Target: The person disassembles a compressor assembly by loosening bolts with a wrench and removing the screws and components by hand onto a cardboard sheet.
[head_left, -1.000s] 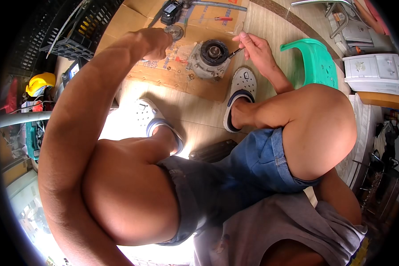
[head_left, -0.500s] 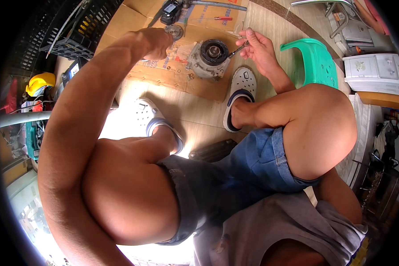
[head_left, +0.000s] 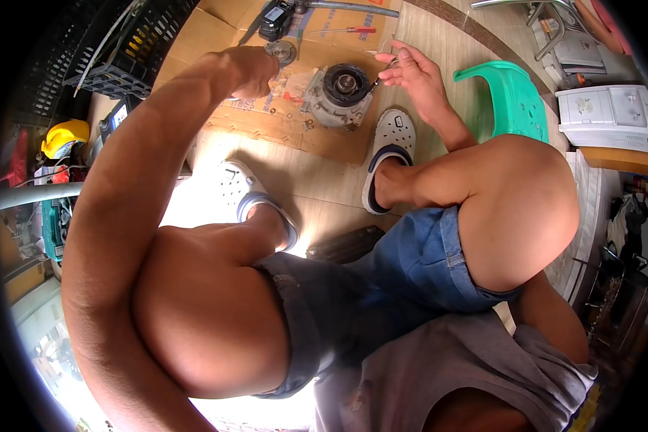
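A grey metal machine part (head_left: 327, 111), which looks like a compressor, stands on the flattened cardboard (head_left: 266, 126). On top of it is a black round pulley (head_left: 345, 85) with a rusty hub in the middle. My right hand (head_left: 416, 81) is just right of the pulley, fingers partly curled, pinching a slim dark tool (head_left: 375, 86) whose tip points down at the pulley's edge. My left hand (head_left: 255, 72) is closed in a fist over the cardboard, left of the part. Its fingertips are hidden, so what it holds cannot be seen. A round metal disc (head_left: 281, 52) lies beside its knuckles.
A cordless power tool (head_left: 275, 20) and a red-handled screwdriver (head_left: 361, 30) lie at the far side of the cardboard. A green plastic stool (head_left: 515, 101) stands to the right. Black crates (head_left: 133, 50) are at the left. My white clogs (head_left: 394, 137) flank the near edge.
My right hand has shifted slightly, its fingers spreading a little more around the tool. My left hand has barely moved. The machine part stays in place.
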Tool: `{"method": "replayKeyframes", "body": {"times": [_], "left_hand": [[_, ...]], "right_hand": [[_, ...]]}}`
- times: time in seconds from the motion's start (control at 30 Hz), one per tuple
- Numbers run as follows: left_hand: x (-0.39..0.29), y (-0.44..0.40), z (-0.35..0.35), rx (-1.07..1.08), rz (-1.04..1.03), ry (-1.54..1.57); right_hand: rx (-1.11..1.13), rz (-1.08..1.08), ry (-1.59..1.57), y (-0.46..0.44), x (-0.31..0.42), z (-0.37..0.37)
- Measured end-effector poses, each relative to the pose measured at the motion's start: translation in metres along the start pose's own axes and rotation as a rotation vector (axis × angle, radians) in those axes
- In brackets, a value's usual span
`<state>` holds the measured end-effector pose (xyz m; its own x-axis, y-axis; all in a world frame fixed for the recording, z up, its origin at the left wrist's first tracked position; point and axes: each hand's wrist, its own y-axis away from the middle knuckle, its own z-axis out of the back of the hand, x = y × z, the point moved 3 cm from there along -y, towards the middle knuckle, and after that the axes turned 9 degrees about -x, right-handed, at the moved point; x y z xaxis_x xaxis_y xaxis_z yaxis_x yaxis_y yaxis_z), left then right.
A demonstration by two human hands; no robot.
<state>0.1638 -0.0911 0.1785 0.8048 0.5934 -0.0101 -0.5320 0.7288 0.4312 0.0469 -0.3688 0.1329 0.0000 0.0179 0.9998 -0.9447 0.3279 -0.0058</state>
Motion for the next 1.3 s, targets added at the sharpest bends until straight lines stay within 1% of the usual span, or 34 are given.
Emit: {"method": "replayKeyframes", "body": {"times": [0.03,0.13,0.23,0.33,0.43,0.53,0.63,0.73,0.83,0.93,1.03,1.23,1.3], "left_hand": [[0.0,0.001,0.001,0.002,0.004,0.006],[-0.001,0.001,0.002,0.01,0.014,0.005],[-0.002,0.005,0.005,0.003,0.015,0.007],[0.001,0.0,0.001,-0.002,0.004,0.003],[-0.006,0.009,0.011,0.027,0.039,0.023],[-0.001,0.006,0.005,0.01,0.016,0.013],[0.002,0.002,0.001,-0.006,0.004,0.006],[-0.001,0.004,0.006,0.029,0.065,0.039],[-0.002,0.009,0.008,-0.008,0.026,0.022],[-0.002,0.009,0.008,0.013,0.03,0.018],[0.001,0.01,0.006,0.011,0.04,0.029],[-0.003,0.012,0.009,0.0,0.019,0.016],[-0.001,0.008,0.006,-0.017,0.009,0.013]], "right_hand": [[-0.024,-0.028,-0.05,-0.001,-0.001,0.002],[-0.034,-0.06,-0.023,-0.003,-0.004,0.006],[0.029,-0.002,0.083,-0.002,-0.004,0.003],[0.021,-0.009,0.062,0.0,-0.002,0.001],[-0.055,0.013,0.074,0.003,0.004,0.004],[-0.117,0.038,-0.038,0.003,0.01,0.012],[-0.083,0.04,-0.135,0.003,0.009,0.014],[-0.036,-0.006,-0.114,0.011,0.004,0.013],[0.011,-0.057,-0.112,0.014,0.001,0.011],[0.06,-0.094,-0.067,0.017,0.0,0.011],[0.096,-0.167,-0.097,0.02,-0.006,0.008],[0.127,-0.231,-0.128,0.022,-0.013,0.005],[0.133,-0.232,-0.089,0.022,-0.014,0.004]]}}
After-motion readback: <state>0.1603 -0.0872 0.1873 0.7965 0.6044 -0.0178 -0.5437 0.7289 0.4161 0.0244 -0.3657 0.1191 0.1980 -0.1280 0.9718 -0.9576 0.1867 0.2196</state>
